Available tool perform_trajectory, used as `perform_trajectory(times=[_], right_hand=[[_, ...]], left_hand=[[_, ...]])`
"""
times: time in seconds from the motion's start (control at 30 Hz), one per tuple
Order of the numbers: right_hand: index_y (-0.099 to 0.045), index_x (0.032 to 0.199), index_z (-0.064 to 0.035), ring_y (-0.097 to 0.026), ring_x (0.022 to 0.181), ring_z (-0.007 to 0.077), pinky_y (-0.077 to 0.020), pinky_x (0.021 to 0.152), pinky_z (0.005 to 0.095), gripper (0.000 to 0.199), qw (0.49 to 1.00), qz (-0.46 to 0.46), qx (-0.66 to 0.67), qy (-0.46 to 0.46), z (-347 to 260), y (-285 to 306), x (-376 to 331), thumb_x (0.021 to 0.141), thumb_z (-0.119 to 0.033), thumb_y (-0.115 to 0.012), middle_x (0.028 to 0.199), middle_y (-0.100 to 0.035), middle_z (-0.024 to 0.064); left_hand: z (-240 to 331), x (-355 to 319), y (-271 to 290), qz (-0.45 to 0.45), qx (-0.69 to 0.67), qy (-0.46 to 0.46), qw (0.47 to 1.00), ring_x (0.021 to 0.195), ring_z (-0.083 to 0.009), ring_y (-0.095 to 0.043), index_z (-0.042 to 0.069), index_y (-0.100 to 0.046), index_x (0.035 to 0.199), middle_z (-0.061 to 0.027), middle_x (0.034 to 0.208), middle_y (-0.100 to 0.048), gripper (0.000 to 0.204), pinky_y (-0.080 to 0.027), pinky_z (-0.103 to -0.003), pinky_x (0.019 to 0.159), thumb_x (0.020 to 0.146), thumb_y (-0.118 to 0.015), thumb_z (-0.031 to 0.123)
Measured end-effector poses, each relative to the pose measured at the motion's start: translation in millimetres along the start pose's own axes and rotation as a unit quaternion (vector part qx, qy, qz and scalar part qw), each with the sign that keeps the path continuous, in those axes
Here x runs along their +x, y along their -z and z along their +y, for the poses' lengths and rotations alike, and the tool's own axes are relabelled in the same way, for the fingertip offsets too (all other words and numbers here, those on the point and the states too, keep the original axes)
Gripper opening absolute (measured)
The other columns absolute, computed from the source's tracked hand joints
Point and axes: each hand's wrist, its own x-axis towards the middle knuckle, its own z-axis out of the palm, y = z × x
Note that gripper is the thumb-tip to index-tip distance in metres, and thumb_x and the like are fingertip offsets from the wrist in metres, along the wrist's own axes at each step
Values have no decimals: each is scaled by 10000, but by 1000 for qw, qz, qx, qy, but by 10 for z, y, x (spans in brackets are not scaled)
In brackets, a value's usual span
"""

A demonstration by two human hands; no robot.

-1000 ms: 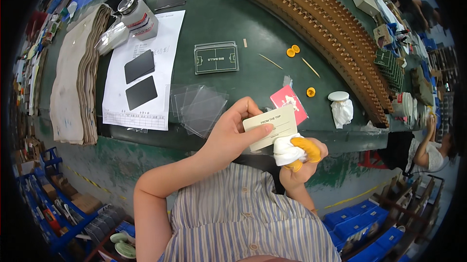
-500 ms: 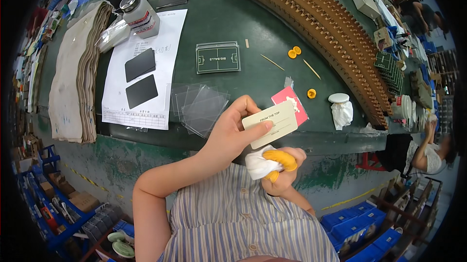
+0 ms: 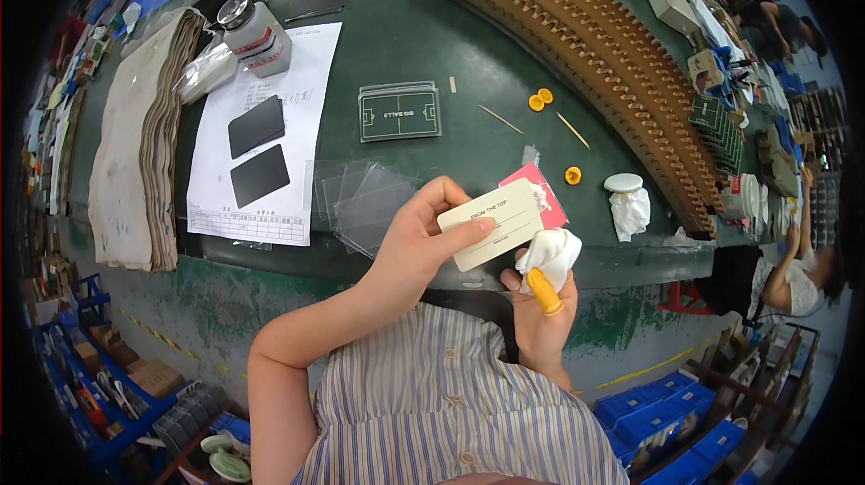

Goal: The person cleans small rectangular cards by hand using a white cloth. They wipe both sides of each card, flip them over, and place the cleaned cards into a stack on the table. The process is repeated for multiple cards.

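Observation:
My left hand point(image 3: 422, 235) pinches a cream card point(image 3: 491, 237) with printed lines, its thumb pressed on the card's face. Just right of it my right hand point(image 3: 544, 334) grips a bunched white cloth point(image 3: 554, 253), and a yellow finger cot point(image 3: 544, 292) covers one of its fingers. The cloth is close to the card's lower right corner; whether they touch, I cannot tell. Behind the cream card lies a pink card point(image 3: 555, 206) with a white pattern, partly hidden. Several clear plastic sleeves point(image 3: 356, 206) are spread on the table left of my hands.
A green card stack point(image 3: 399, 125), black cards point(image 3: 259, 176), a printed sheet point(image 3: 212, 156) and a metal-topped bottle point(image 3: 259, 39) occupy the left and middle. Loose finger cots point(image 3: 573, 176), thin sticks point(image 3: 572, 131), a white-wrapped jar point(image 3: 628, 210) and a long slotted wooden rack point(image 3: 586, 53) are at right.
My right hand has moved up and turned, bringing the cloth to the card's right corner. My left hand has shifted slightly left with the cream card. The head view has moved slightly.

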Motion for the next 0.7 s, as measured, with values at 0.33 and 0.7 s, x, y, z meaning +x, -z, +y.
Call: perform_trajectory(times=[0.33, 0.7], right_hand=[[-453, 1226, -53, -501, 973, 161, -393, 699, 312, 320, 998, 49, 5, 45, -54, 47, 39, 910, -99, -456, 1196, -513, 78], [-329, 1329, -41, -478, 1125, 178, -419, 932, 360, 561, 983, 50, -143, 106, -113, 4, 204, 848, -85, -615, 1217, -473, 79]], left_hand=[[25, -13, 12, -1, 8, 2, 1000, 788, -52, -539, 99, -481, 829, -6, 835, -586, 187, -411, -220, 697, 823, -665, 132], [-48, -62, -73, -56, 24, 34, 998, 775, -49, -547, 89, -482, 823, 10, 818, -579, 192, -429, -222, 689, 823, -672, 117]])
